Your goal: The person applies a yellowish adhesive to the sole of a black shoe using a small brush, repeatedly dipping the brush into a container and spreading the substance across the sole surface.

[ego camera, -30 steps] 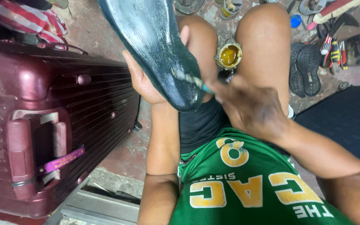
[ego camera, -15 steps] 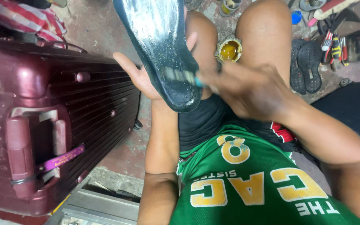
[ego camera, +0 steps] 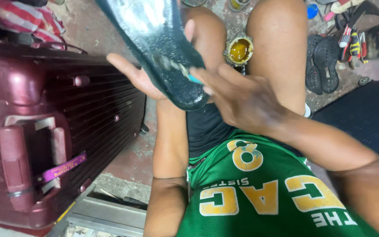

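Observation:
My left hand (ego camera: pixel 141 79) supports a dark, glossy shoe sole (ego camera: pixel 159 39) from underneath, palm up, with the sole tilted up and away from me. My right hand (ego camera: pixel 242 96) holds a small teal-handled brush (ego camera: pixel 183 72) whose bristles touch the wet-looking surface near the sole's lower end. Both hands are above my lap, between my bare knees. I wear a green jersey with yellow lettering.
A maroon hard-shell suitcase (ego camera: pixel 44 123) fills the left side. An open tin of yellow glue (ego camera: pixel 239 50) sits on the floor between my knees. A pair of black soles (ego camera: pixel 321 61) and several tools (ego camera: pixel 352 35) lie at the right. A dark mat (ego camera: pixel 365 118) lies below them.
The sole has shifted left and tipped a little more upright. My right hand has drawn the brush up along the sole's surface.

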